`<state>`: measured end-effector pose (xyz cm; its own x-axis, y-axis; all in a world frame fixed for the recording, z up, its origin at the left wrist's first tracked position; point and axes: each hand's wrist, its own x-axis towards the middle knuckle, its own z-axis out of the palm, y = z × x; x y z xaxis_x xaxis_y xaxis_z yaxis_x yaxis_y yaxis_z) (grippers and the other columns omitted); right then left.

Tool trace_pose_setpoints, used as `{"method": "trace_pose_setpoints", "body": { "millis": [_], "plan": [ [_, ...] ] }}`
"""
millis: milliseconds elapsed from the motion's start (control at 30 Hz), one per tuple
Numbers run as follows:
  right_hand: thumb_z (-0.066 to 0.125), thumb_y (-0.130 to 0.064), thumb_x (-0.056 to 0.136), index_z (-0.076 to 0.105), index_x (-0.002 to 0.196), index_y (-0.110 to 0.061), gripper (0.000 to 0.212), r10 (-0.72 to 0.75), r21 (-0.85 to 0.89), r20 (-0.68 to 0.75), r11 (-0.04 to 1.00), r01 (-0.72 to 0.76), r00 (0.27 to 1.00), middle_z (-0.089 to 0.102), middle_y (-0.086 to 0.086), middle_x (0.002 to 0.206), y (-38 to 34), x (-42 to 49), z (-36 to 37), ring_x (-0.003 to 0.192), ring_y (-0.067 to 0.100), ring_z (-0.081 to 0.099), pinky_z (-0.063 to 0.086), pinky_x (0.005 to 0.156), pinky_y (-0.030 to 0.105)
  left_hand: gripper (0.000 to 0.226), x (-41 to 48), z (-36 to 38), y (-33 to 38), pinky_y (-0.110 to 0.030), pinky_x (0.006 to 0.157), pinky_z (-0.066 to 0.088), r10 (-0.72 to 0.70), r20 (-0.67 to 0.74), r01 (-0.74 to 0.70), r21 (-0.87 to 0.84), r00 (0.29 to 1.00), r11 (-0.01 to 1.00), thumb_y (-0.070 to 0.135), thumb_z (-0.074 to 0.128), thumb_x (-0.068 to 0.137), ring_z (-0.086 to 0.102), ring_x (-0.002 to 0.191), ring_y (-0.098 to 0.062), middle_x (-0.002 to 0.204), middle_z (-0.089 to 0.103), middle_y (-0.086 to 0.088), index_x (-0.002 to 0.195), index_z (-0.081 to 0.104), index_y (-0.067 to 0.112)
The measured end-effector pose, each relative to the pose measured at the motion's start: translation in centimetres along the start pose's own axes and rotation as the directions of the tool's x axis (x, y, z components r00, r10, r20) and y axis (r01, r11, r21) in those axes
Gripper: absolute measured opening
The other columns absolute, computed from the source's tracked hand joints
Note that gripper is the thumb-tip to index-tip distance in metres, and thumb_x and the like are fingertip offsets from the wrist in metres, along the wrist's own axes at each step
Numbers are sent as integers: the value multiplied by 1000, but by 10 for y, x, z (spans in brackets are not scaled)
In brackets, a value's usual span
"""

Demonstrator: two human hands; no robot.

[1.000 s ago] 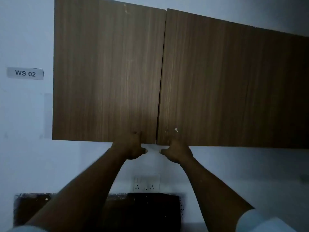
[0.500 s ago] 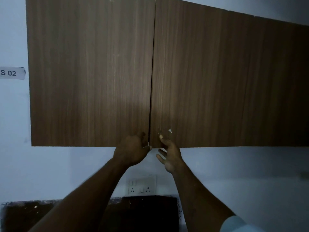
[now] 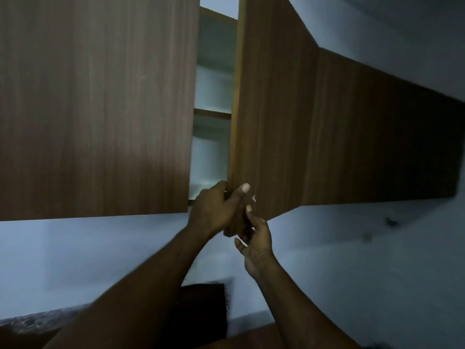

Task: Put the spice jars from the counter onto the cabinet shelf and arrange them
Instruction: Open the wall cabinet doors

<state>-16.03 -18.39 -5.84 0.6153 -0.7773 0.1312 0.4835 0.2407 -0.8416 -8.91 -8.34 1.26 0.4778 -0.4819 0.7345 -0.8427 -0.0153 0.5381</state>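
Note:
A brown wood wall cabinet fills the upper view. Its right door stands partly swung out, and its left door is flat and closed. Through the gap between them I see a pale interior with a shelf across it. My left hand grips the lower edge corner of the right door, thumb on its front face. My right hand is just below that same corner, fingers curled against the door's bottom edge. No spice jars are in view.
A further closed cabinet door continues to the right. The pale wall runs below the cabinets. A dark counter backsplash sits low, partly behind my arms. The room is dim.
Both doors were closed with my hands at their lower inner corners. Now the right door has swung outward, showing the inside. My left hand has shifted onto the right door's corner.

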Motion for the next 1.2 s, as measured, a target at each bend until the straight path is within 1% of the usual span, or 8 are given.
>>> {"method": "trace_pose_setpoints", "body": {
  "millis": [133,300,400,500,633,767,933,1200],
  "plan": [
    [67,-56,87,75,96,-30,29,-119,15,-156,992,123,981,76,1,95,-21,-37,-33,102,23,64,48,77,39,74,-18,20,37,-36,64,56,160,26,-157,-86,987,984,89,29,86,63,62,-5,65,66,12,74,67,27],
    [65,-66,82,73,110,-20,55,-125,122,-288,979,166,949,73,8,82,-59,-70,-74,69,15,64,48,68,31,62,-38,55,83,-43,78,60,237,208,-152,-358,949,921,86,36,87,70,88,-4,97,76,14,111,72,42],
    [61,-75,78,81,95,-17,63,-143,229,-340,946,229,930,73,11,83,-81,-86,-101,62,17,65,48,63,29,70,-52,76,98,-41,99,54,248,393,-62,-428,886,901,89,34,83,65,111,-4,126,69,13,131,62,46],
    [61,-80,74,83,100,-17,71,-133,328,-364,908,261,922,75,14,103,-99,-99,-132,87,27,70,49,83,34,81,-61,99,114,-39,114,39,311,505,-145,-341,805,929,92,26,79,49,136,-13,150,51,10,145,44,48],
    [63,-84,68,77,117,-13,88,-118,424,-347,865,268,931,70,20,122,-105,-108,-170,119,33,65,40,110,44,83,-64,129,134,-38,112,31,352,605,-271,-225,714,936,84,27,87,35,146,-21,160,38,-1,157,26,40],
    [56,-84,75,83,97,-14,78,-154,445,-358,839,313,921,73,22,115,-109,-100,-198,120,34,63,38,111,43,79,-58,157,142,-44,116,24,390,613,-369,-167,688,914,80,29,91,16,153,-20,164,28,9,159,21,39],
    [49,-88,75,67,130,-15,93,-159,484,-362,810,331,919,73,22,111,-140,-84,-237,113,30,56,26,117,42,73,-48,204,166,-49,121,21,450,611,-468,-143,651,872,73,32,96,7,154,-18,166,18,14,160,16,40],
    [47,-91,74,66,131,-13,99,-226,389,-413,832,395,883,72,20,120,-168,-80,-295,118,31,63,36,114,44,70,-51,263,189,-53,120,24,509,587,-506,-186,630,842,71,30,97,7,154,-18,167,18,11,159,13,42]
  ]
}}
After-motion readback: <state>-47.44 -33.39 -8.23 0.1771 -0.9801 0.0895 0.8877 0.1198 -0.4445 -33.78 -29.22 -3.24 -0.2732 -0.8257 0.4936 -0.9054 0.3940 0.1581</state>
